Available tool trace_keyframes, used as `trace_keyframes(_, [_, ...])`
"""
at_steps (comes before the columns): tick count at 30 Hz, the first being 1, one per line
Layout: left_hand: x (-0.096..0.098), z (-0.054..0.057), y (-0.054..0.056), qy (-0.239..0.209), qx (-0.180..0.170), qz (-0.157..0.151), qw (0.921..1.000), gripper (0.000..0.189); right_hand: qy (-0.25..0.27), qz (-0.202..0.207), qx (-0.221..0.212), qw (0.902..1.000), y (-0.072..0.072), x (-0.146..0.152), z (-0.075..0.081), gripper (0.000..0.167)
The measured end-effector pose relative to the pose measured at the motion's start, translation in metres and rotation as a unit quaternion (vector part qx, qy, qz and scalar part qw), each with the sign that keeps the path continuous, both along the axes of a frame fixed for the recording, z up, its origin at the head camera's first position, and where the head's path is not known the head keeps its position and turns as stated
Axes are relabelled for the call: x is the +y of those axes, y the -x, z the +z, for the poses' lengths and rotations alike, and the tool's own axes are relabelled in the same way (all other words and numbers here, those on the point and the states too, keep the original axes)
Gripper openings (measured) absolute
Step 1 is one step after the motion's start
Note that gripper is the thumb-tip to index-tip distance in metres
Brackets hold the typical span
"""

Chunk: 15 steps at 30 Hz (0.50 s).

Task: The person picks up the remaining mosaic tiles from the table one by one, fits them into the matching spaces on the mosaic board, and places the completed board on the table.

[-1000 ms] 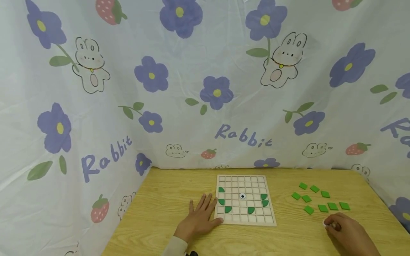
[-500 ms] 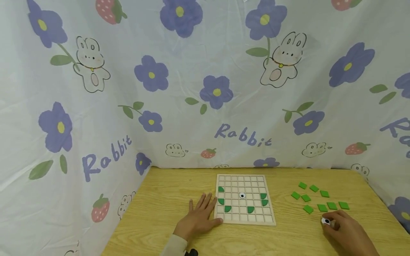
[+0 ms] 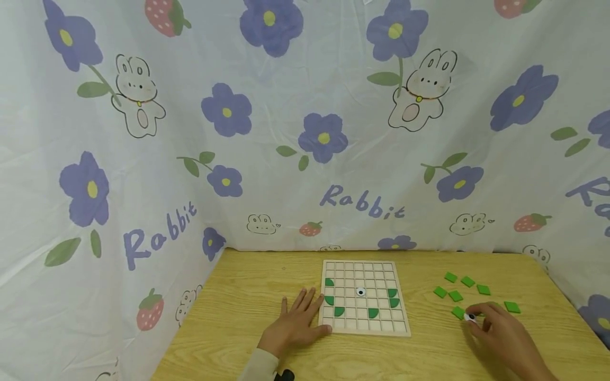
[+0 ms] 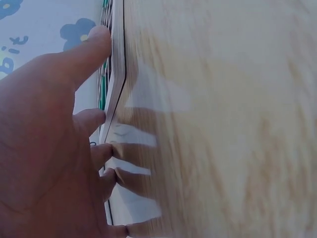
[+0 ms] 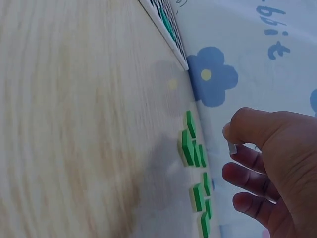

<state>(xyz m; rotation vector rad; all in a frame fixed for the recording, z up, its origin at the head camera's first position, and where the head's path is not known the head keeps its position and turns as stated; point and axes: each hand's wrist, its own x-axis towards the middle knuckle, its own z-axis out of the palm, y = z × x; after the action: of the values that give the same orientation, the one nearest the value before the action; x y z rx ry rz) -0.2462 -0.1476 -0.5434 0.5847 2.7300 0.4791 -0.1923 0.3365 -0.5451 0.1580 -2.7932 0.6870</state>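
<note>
My right hand (image 3: 498, 328) pinches a small white piece with a black dot, like an eye (image 3: 469, 317), between thumb and fingers; in the right wrist view only a white edge of it shows at the fingertips. It is over the near side of several green square tiles (image 3: 455, 296). My left hand (image 3: 293, 327) lies flat with spread fingers on the table, its thumb and fingertips at the left edge of a wooden grid board (image 3: 364, 327). Dark green quarter-circle pieces (image 3: 373, 313) sit in several board cells, and another eye piece (image 3: 360, 292) is in the middle.
The wooden table (image 3: 229, 317) meets a white curtain (image 3: 267, 159) printed with purple flowers, rabbits and strawberries at its back and sides. The loose tiles lie right of the board; my right hand covers some of them in the head view.
My right hand has moved left and slightly away from me with the eye piece, whose black dot has turned into sight. The left hand and the board have stayed in place.
</note>
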Motion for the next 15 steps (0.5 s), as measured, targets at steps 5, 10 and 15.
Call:
trace_keyframes(5, [-0.001, -0.002, 0.0, -0.008, 0.003, 0.004, 1.0, 0.088, 0.003, 0.022, 0.088, 0.9959, 0.003, -0.013, -0.002, 0.024])
trace_keyframes(10, [-0.002, -0.006, 0.001, -0.01, 0.011, 0.003, 0.9999, 0.089, 0.003, 0.043, 0.133, 0.9901, 0.009, -0.023, 0.0, 0.029])
trace_keyframes(15, [-0.002, -0.006, 0.002, -0.005, 0.019, 0.006, 0.9998, 0.089, 0.006, 0.068, 0.175, 0.9822, 0.016, -0.031, 0.003, 0.034])
